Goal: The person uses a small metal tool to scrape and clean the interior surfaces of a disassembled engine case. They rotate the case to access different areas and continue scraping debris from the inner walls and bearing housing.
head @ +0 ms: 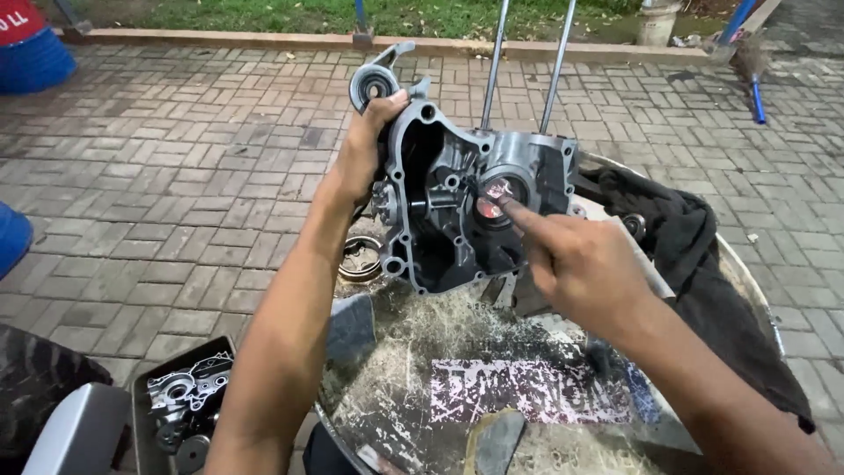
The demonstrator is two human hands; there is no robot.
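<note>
My left hand (pixel 365 145) grips the upper left edge of a dark grey engine crankcase half (pixel 440 189), holding it upright above a round worn drum top (pixel 422 361). Two long metal studs (pixel 492 66) rise from the case's top. My right hand (pixel 580 264) is in front of the case, its index finger pointing into the round bearing bore (pixel 494 200) and touching its rim. That hand holds nothing else.
A black rag (pixel 694 255) lies over the drum's right side. A metal ring (pixel 360 259) sits on the ground behind the drum. A tray with engine parts (pixel 185 400) is at lower left. Brick paving surrounds, with blue barrels (pixel 31 53) at far left.
</note>
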